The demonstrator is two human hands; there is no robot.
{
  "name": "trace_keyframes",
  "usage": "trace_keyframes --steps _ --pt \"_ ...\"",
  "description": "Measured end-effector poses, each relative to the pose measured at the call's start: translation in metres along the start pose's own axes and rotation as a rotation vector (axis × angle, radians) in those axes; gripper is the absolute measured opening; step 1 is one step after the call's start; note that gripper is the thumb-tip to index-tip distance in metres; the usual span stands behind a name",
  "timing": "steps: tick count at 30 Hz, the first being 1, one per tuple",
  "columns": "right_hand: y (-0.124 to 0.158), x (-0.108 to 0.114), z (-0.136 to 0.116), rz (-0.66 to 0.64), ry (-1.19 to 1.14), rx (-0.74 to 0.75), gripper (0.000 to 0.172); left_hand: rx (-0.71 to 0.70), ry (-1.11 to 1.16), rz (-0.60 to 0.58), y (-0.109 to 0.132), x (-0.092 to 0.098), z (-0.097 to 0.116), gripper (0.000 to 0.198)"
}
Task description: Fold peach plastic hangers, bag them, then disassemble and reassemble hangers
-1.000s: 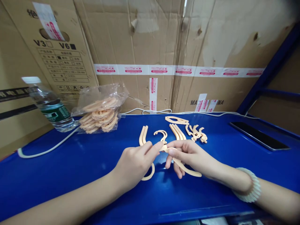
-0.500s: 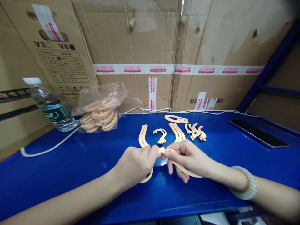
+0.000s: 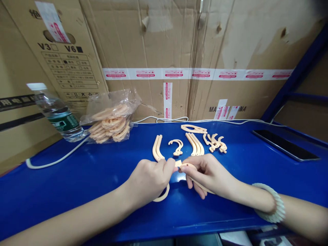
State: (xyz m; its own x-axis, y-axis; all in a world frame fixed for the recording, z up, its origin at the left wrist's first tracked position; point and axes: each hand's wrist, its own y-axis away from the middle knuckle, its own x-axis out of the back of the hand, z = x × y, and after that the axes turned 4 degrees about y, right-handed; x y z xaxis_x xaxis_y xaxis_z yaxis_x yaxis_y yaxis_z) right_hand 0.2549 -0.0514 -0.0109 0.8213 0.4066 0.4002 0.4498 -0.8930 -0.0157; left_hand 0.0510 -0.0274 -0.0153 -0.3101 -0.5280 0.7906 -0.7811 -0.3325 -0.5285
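My left hand (image 3: 153, 174) is closed around a peach plastic hanger hook (image 3: 164, 196), whose curved end shows below the fist. Opposite it, my right hand (image 3: 202, 174) pinches a peach hanger arm (image 3: 188, 166) with a small hole at its tip; the arm's other end runs down behind the fingers. The two pieces meet or nearly meet between my fingertips; whether they are joined I cannot tell. Beyond my hands lie loose hanger arms, a pair (image 3: 158, 147) at left and several (image 3: 194, 144) at right, with hooks (image 3: 176, 147) between them.
More hooks (image 3: 216, 142) and a folded hanger (image 3: 194, 128) lie farther back. A clear bag of hanger parts (image 3: 110, 124) and a water bottle (image 3: 61, 118) stand at the back left. A phone (image 3: 284, 145) lies right; a white cable (image 3: 58, 164) crosses the blue table (image 3: 89, 191).
The view has shifted slightly. My right hand's hanger arm has turned a little, so its holed tip shows more and its far end less. Both hands keep their hold.
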Motion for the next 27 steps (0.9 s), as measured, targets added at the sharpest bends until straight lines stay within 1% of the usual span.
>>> trace_keyframes --steps 6,9,10,11,14,15,16,18,21,23,25,27 --pt "0.001 -0.001 0.003 0.025 0.037 0.024 0.04 0.012 0.023 -0.001 0.0 0.002 0.002 0.034" --pt "0.003 -0.001 0.004 0.031 0.08 0.053 0.04 0.026 0.047 -0.024 0.001 0.002 0.002 0.036" --pt "0.003 -0.001 0.004 0.038 0.125 0.093 0.04 0.047 0.07 -0.041 0.001 0.001 0.002 0.037" --pt "0.005 -0.001 0.003 0.051 0.2 0.163 0.038 0.086 0.11 -0.068 0.001 0.001 0.001 0.038" --pt "0.008 0.001 0.002 0.137 0.472 0.45 0.028 0.248 0.263 -0.171 0.002 -0.003 -0.003 0.04" --pt "0.009 0.002 0.002 0.164 0.518 0.513 0.025 0.302 0.308 -0.199 0.002 -0.004 -0.005 0.041" --pt "0.009 0.003 0.001 0.181 0.521 0.538 0.023 0.353 0.35 -0.218 0.002 -0.004 -0.007 0.041" --pt "0.008 0.007 0.0 0.175 0.421 0.476 0.023 0.449 0.455 -0.221 0.002 -0.004 -0.009 0.039" --pt "0.001 0.016 -0.002 0.137 0.158 0.274 0.026 0.613 0.697 -0.168 -0.001 -0.001 -0.011 0.038" --pt "-0.004 0.025 -0.003 0.122 -0.002 0.157 0.028 0.74 0.896 -0.132 -0.003 0.001 -0.011 0.039" --pt "-0.007 0.034 -0.005 0.115 -0.095 0.091 0.029 0.87 1.131 -0.117 -0.004 0.0 -0.012 0.04" --pt "-0.009 0.042 -0.007 0.123 -0.143 0.059 0.028 0.953 1.354 -0.119 -0.005 -0.001 -0.013 0.043"
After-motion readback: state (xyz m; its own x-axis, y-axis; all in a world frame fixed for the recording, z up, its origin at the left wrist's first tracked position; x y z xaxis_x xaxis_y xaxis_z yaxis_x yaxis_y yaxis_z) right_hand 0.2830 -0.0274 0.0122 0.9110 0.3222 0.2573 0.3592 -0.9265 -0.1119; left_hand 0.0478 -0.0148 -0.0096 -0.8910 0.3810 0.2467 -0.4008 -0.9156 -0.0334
